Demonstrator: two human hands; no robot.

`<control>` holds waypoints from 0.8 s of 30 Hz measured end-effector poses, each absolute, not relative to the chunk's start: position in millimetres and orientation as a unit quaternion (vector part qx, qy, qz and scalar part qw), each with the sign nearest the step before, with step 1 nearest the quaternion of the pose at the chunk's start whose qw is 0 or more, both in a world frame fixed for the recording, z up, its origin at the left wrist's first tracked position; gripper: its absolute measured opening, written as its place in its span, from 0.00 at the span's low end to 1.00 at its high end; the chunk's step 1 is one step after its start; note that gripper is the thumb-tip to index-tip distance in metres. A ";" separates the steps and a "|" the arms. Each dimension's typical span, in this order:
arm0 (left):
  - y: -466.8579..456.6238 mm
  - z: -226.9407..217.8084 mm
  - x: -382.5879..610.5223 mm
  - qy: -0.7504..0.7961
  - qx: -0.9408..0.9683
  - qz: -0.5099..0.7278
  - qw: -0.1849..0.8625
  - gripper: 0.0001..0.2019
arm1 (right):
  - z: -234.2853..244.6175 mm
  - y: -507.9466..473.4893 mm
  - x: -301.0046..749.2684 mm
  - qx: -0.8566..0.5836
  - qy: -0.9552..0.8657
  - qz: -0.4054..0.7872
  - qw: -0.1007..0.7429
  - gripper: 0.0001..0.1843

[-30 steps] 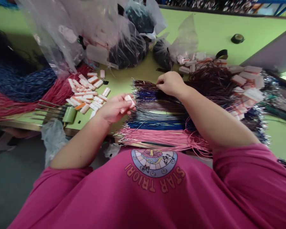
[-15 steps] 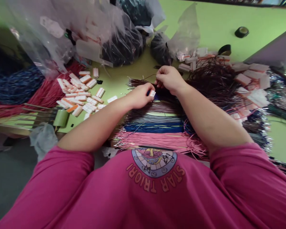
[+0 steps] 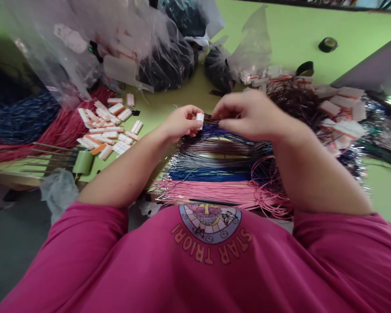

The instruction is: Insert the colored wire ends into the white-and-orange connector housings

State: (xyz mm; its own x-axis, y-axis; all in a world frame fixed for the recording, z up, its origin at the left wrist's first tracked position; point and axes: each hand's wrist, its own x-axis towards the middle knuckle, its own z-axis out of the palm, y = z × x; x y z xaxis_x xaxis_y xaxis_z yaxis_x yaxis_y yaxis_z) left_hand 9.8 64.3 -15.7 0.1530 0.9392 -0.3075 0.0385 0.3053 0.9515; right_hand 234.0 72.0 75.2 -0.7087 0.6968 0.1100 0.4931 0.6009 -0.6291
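Observation:
My left hand (image 3: pixel 185 124) is closed around a small white connector housing (image 3: pixel 200 121), pinched between thumb and fingers, one end showing. Just to its right is my right hand (image 3: pixel 247 114), raised above the wires with its thumb and fingertips brought near each other. The fingertips point at the connector; anything thin between them is too blurred to make out. Below both hands lie bundles of cut wires with bare metal ends: dark blue wires (image 3: pixel 211 131), brown wires (image 3: pixel 215 146), grey wires (image 3: pixel 211 162), blue wires (image 3: pixel 210 174) and pink wires (image 3: pixel 211 190).
Loose white and orange connectors (image 3: pixel 107 126) are heaped on the green table at left. Finished-looking brown wires with white connectors (image 3: pixel 345 106) pile up at right. Behind stand clear plastic bags (image 3: pixel 169 56). A tape roll (image 3: pixel 328 44) sits at back right, a green cylinder (image 3: pixel 83 162) at left.
My left hand has shifted slightly left with the connector, which now faces more upward. My right hand has moved right and up toward the camera, its fingers now lower in view.

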 end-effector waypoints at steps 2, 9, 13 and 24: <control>57.4 -2.5 7.6 0.522 0.471 0.378 0.603 0.19 | 60.7 64.5 228.4 -0.271 -0.893 0.325 0.155 0.11; 30.2 29.9 19.1 0.527 0.391 0.438 0.614 0.14 | 21.6 66.4 232.8 -0.344 -0.827 0.347 0.277 0.14; 25.5 23.7 29.2 0.510 0.284 0.493 0.644 0.11 | 21.7 61.6 234.5 -0.377 -0.819 0.314 0.297 0.14; 18.3 1.2 28.6 0.446 0.267 0.475 0.710 0.13 | 5.3 57.6 222.9 -0.398 -0.838 0.259 0.268 0.17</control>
State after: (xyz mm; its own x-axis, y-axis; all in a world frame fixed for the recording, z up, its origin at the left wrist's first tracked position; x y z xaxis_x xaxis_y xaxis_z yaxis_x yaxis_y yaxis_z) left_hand 28.6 18.3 1.2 0.1518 0.9128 -0.3792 -0.4360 0.4061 0.8031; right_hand 222.9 57.6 5.3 -0.5394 0.8061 0.2434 0.5287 0.5492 -0.6472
